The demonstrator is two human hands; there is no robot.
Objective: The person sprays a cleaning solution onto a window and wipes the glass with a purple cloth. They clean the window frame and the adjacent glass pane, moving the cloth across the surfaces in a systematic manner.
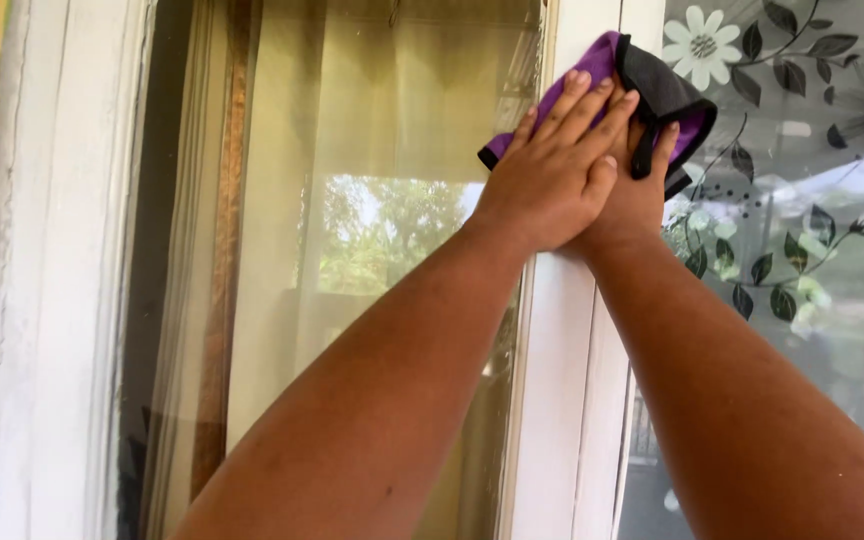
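A purple and black cloth (642, 85) is being pressed flat against a white window post (562, 330), its long axis slanting from lower left to upper right. Both hands are spread open, the left hand (557, 165) overlapping the right hand (642, 190), between clear glass (372, 250) and flower-patterned glass (802, 200).
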